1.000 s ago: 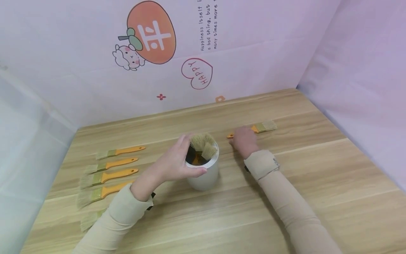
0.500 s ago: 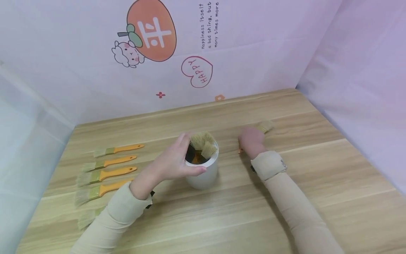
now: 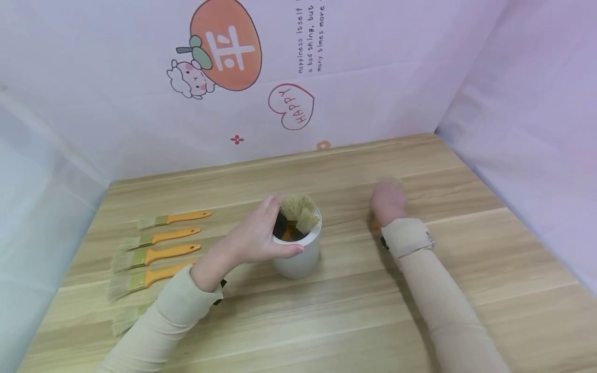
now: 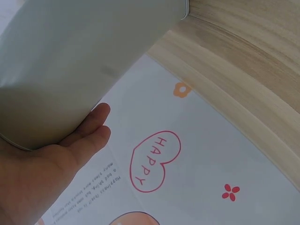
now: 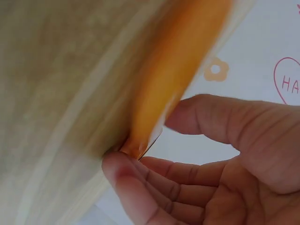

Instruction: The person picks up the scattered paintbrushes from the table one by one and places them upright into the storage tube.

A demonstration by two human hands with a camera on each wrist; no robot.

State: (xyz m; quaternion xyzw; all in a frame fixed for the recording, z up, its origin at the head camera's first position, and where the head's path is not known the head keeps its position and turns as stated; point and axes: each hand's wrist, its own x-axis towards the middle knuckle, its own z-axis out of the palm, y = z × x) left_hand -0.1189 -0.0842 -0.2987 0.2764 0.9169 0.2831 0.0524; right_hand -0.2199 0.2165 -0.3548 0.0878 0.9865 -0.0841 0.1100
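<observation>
A white cylindrical cup [image 3: 298, 264] stands upright mid-table, with brush bristles [image 3: 297, 208] sticking up out of its mouth. My left hand [image 3: 254, 238] grips it near the rim, thumb on the near side and fingers at the far side. In the left wrist view the cup wall [image 4: 89, 61] rests against that hand's palm and fingers. Right of the cup, my right hand [image 3: 388, 201] holds a paintbrush; in the right wrist view its orange handle [image 5: 176, 70] is blurred, with thumb and fingers pinching it near the ferrule. The hand mostly hides this brush in the head view.
Several paintbrushes with orange handles [image 3: 173, 252] lie in a row on the left of the wooden table [image 3: 298, 326]. The nearest brush [image 3: 125, 318] is partly covered by the left sleeve. A printed white curtain [image 3: 373, 67] borders the table's back.
My right hand has moved right along the brush and turned it, so its handle end now points toward the near side. My left hand has stayed on the cup.
</observation>
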